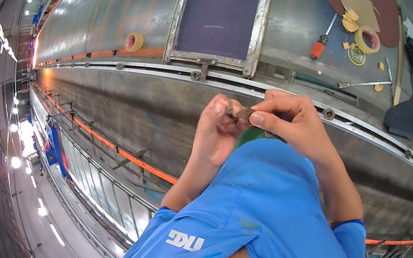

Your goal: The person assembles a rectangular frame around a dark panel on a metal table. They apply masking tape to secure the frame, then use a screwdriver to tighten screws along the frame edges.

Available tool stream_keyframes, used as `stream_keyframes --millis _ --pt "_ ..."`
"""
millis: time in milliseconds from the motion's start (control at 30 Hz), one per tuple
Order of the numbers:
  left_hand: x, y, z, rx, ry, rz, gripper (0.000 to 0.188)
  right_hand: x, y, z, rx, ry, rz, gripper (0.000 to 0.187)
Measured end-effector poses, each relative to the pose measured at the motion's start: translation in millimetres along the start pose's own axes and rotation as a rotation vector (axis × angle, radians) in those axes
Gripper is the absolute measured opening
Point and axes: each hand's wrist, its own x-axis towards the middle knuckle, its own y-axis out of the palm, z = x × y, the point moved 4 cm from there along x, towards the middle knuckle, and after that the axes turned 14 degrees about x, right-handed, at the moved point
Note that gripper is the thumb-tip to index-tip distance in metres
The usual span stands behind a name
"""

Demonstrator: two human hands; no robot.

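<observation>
In front of my chest my two hands meet, with the fingertips bent inward. Between the thumb and fingers of my right hand (294, 122) is a small flat brown piece (245, 114), whose exact kind I cannot make out. My left hand (218, 131) pinches a small greyish round-ended part (229, 110), like a bolt or pin, right beside the brown piece. Whether the two pieces touch is unclear. Just beyond my hands, a metal-framed screen (216, 36) with a dark purple mesh rests on the long table.
A metal rail (156, 71) runs along the table's edge. One tape roll (134, 42) lies left of the screen. To the right are a red-handled screwdriver (319, 47), another tape roll (367, 40), a T-shaped metal tool (364, 85) and dark sheet scraps (409, 110).
</observation>
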Motion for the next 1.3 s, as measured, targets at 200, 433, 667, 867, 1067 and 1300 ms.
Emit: stream_keyframes --millis 200,433,667,867,1067,1300 --pt "-74 7 -67 1.564 1.206 0.161 0.023 -8 44 -40 -0.065 0.025 -0.032 0.023" --pt "-131 -60 -87 1.341 1.046 -0.162 0.021 -15 84 -77 -0.204 0.066 -0.009 0.020" --pt "-155 -106 -50 -0.055 0.415 -0.185 0.017 -18 161 -86 -0.651 -0.468 0.176 0.016" --pt "-173 -111 -51 -0.216 0.384 -0.155 0.016 -17 192 -98 -0.751 -0.563 0.236 0.017" --pt "-180 -115 -50 -0.198 0.431 -0.175 0.015 -20 204 -99 -0.795 -0.583 0.269 0.018" --pt "-178 -112 -50 -0.161 0.465 -0.171 0.014 -25 203 -99 -0.835 -0.614 0.262 0.020"
